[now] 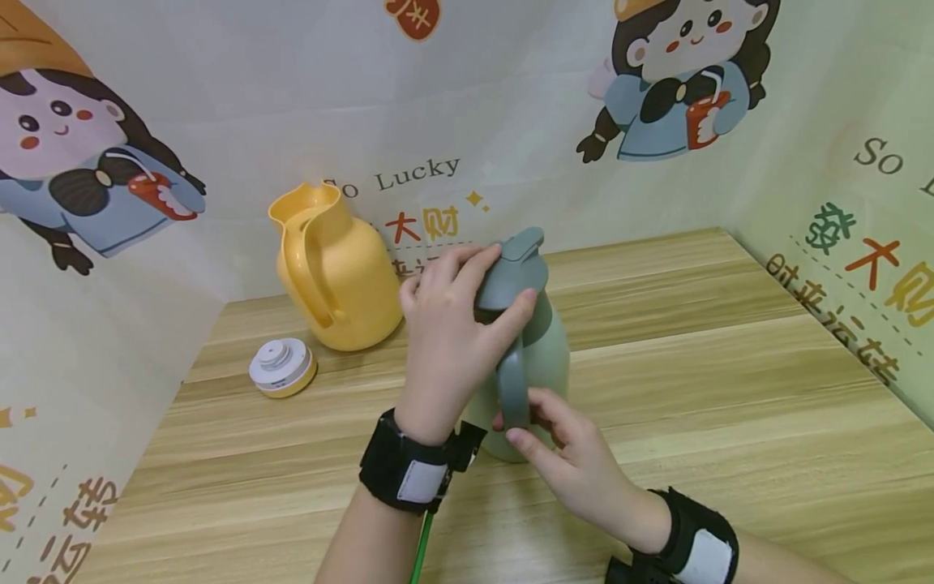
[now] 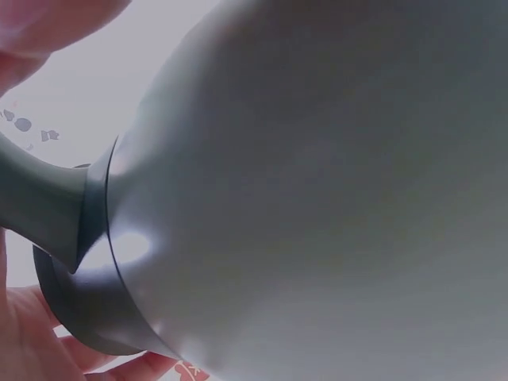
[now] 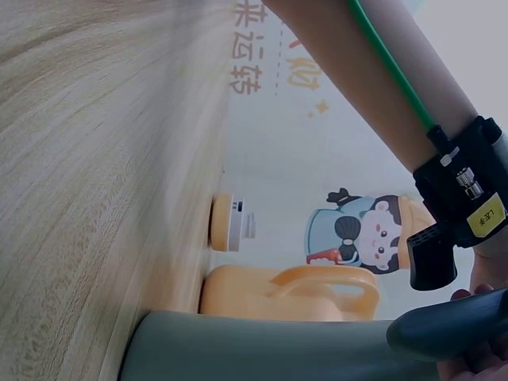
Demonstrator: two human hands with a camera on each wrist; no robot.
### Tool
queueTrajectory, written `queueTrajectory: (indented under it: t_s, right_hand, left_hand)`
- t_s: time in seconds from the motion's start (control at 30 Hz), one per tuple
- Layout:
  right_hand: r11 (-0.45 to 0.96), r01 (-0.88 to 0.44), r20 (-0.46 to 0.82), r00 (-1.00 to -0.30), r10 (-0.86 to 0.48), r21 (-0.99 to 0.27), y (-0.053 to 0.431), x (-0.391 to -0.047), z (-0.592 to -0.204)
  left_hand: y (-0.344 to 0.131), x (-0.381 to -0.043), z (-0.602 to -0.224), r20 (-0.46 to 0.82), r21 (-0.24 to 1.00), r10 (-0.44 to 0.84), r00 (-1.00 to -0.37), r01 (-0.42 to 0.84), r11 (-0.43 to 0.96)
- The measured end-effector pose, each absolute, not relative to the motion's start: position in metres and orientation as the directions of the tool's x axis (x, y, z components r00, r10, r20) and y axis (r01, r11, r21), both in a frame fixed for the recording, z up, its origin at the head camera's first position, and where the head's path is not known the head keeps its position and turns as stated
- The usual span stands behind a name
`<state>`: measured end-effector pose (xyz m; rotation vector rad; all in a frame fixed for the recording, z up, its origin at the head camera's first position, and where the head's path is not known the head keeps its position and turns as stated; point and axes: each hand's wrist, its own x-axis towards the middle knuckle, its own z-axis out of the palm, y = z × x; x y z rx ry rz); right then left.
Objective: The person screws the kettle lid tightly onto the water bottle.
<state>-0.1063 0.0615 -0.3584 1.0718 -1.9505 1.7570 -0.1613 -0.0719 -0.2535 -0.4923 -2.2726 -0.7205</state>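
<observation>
A pale green thermos jug (image 1: 552, 349) with a grey-green lid (image 1: 513, 272) stands upright on the table. My left hand (image 1: 448, 341) grips the lid from the left, its thumb on the near right side and its fingers across the far left. Below it, my right hand (image 1: 576, 462) pinches the lower end of the jug's handle (image 1: 514, 389) between thumb and fingers. The jug's body (image 2: 317, 198) fills most of the left wrist view. From the right wrist, the jug (image 3: 262, 349) appears sideways along the bottom. My left hand hides part of the lid's rim.
A yellow thermos jug (image 1: 350, 284) without its lid stands behind to the left. Its white and yellow stopper (image 1: 283, 367) lies on the wooden table (image 1: 693, 405) in front of it. A printed cloth backdrop (image 1: 292, 97) borders the table at the back and sides.
</observation>
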Motion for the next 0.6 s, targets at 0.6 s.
queueTrajectory:
  t_s: [0.6]
  right_hand:
    - [-0.042, -0.699, 0.671, -0.666, -0.326, -0.714, 0.0609, -0.1061, -0.3566]
  left_hand:
    - [-0.0699, -0.1558, -0.2484, 0.657, 0.306, 0.281, -0.7, 0.588, 0.749]
